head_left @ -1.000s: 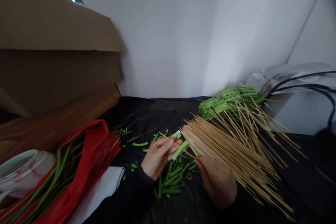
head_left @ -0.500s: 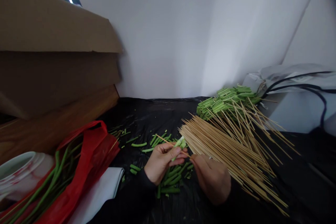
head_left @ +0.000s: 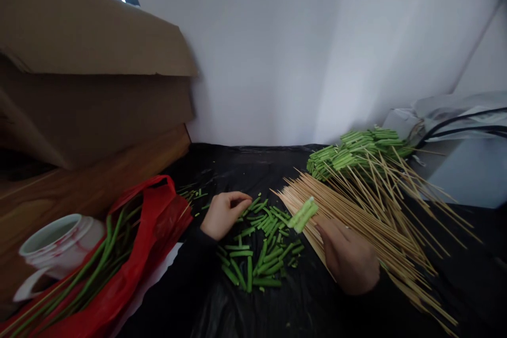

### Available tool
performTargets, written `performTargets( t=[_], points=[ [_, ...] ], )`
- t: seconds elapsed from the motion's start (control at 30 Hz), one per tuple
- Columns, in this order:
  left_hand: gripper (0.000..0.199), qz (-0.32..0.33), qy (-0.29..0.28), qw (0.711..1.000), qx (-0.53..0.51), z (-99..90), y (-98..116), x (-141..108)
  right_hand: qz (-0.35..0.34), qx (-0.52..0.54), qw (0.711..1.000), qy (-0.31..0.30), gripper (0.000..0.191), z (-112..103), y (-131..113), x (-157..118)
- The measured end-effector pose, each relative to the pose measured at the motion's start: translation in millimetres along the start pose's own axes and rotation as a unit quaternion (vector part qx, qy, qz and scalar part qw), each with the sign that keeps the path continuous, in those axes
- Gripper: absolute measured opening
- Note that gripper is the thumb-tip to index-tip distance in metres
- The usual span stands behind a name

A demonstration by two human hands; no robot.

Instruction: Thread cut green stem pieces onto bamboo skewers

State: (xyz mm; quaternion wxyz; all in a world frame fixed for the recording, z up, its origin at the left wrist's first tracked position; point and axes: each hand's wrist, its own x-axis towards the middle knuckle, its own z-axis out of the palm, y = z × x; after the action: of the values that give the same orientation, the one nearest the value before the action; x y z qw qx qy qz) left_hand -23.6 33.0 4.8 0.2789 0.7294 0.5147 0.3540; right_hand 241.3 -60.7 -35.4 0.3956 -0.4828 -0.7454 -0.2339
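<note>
In my right hand (head_left: pixel 348 256) is a wooden skewer, its fingers closed round it, with short pale green stem pieces (head_left: pixel 303 215) threaded side by side near its tip. My left hand (head_left: pixel 225 214) is at the upper left edge of the loose cut green stems (head_left: pixel 269 266), thumb and forefinger curved together; whether a piece is between the fingertips is too small to tell. A thick bundle of bare skewers (head_left: pixel 356 216) lies beyond and beneath my right hand. Behind it, finished skewers of green stems (head_left: pixel 356 150) are piled up.
Black plastic sheet (head_left: pixel 245 163) covers the work surface. At the left are a red bag (head_left: pixel 154 222) of long green stems, a white mug (head_left: pixel 63 243) and a large cardboard box (head_left: pixel 99 47). Black cables (head_left: pixel 463 119) and a clear plastic bag lie at the right.
My left hand has let go of the stem pieces on the skewer and moved left and up. My right hand has carried the skewer to the right, exposing more loose stems between the hands.
</note>
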Motion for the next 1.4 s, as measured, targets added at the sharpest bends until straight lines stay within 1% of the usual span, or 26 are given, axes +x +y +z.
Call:
performTargets(
  t=[0.03, 0.1, 0.17, 0.23, 0.3, 0.43, 0.5, 0.6, 0.67, 0.73, 0.8, 0.83, 0.9, 0.93, 0.97, 1.0, 1.07, 1.13, 1.17, 1.2, 1.27, 1.4],
  points=[
    [0.023, 0.008, 0.014, 0.997, 0.076, -7.3, -7, 3, -0.008, -0.004, 1.0, -0.003, 0.027, -2, 0, 3],
    [0.023, -0.008, 0.018, 0.981, 0.195, -21.0, -20, 7, -0.032, -0.019, 0.999, -0.014, 0.03, -6, -2, 12],
    [0.025, -0.034, 0.008, 0.967, 0.252, -32.5, -30, 10, -0.056, -0.039, 0.997, -0.025, 0.031, -9, -5, 23],
    [0.025, -0.054, -0.013, 0.961, 0.273, -40.3, -38, 11, -0.067, -0.049, 0.996, -0.019, 0.027, -5, -6, 30],
    [0.023, -0.068, -0.037, 0.959, 0.273, -44.3, -44, 11, -0.074, -0.044, 0.996, -0.012, 0.023, 4, -6, 31],
    [0.018, -0.077, -0.083, 0.958, 0.263, -44.7, -52, 9, -0.105, -0.022, 0.994, -0.011, 0.026, 25, -5, 17],
    [0.018, -0.08, -0.087, 0.954, 0.276, -44.0, -54, 8, -0.108, -0.008, 0.994, -0.017, 0.025, 29, -4, 9],
    [0.017, -0.077, -0.082, 0.941, 0.319, -43.5, -53, 6, -0.093, 0.001, 0.995, -0.021, 0.023, 29, -3, 5],
    [0.014, -0.061, -0.082, 0.93, 0.352, -43.0, -49, 5, -0.084, 0.005, 0.996, -0.021, 0.022, 27, -3, 5],
    [0.012, -0.038, -0.067, 0.93, 0.359, -41.3, -42, 5, -0.075, 0.003, 0.997, -0.019, 0.022, 26, -3, 5],
    [0.011, -0.012, -0.024, 0.952, 0.306, -36.7, -33, 5, -0.064, -0.005, 0.998, -0.013, 0.023, 25, -3, 5],
    [0.01, 0.001, 0.005, 0.968, 0.25, -32.9, -28, 5, -0.06, -0.008, 0.998, -0.011, 0.024, 25, -4, 5],
    [0.011, 0.01, 0.055, 0.995, 0.077, -22.3, -17, 5, -0.058, -0.004, 0.998, -0.007, 0.025, 22, -6, 6],
    [0.015, -0.003, 0.065, 0.997, -0.029, -15.8, -12, 4, -0.06, 0.001, 0.998, -0.004, 0.026, 21, -7, 6],
    [0.02, -0.03, 0.062, 0.989, -0.134, -9.1, -8, 3, -0.062, 0.007, 0.998, -0.001, 0.027, 19, -8, 7],
    [0.026, -0.066, 0.045, 0.969, -0.232, -2.5, -4, 1, -0.066, 0.013, 0.998, 0.002, 0.027, 17, -9, 8],
    [0.035, -0.144, 0.006, 0.909, -0.392, 8.7, 1, -2, -0.072, 0.017, 0.997, 0.012, 0.027, 14, -11, 10],
    [0.038, -0.204, -0.025, 0.851, -0.483, 15.6, 4, -5, -0.077, 0.01, 0.997, 0.021, 0.027, 12, -11, 11],
    [0.038, -0.223, -0.035, 0.831, -0.508, 17.5, 5, -6, -0.078, 0.005, 0.997, 0.022, 0.027, 11, -11, 11],
    [0.037, -0.235, -0.041, 0.818, -0.523, 18.6, 5, -6, -0.077, 0.001, 0.997, 0.023, 0.027, 11, -11, 11],
    [0.033, -0.243, -0.048, 0.805, -0.539, 19.3, 6, -7, -0.072, 0.0, 0.997, 0.025, 0.026, 11, -10, 10],
    [0.026, -0.24, -0.05, 0.8, -0.548, 19.5, 7, -9, -0.059, 0.006, 0.998, 0.024, 0.024, 11, -7, 9]
  ],
)
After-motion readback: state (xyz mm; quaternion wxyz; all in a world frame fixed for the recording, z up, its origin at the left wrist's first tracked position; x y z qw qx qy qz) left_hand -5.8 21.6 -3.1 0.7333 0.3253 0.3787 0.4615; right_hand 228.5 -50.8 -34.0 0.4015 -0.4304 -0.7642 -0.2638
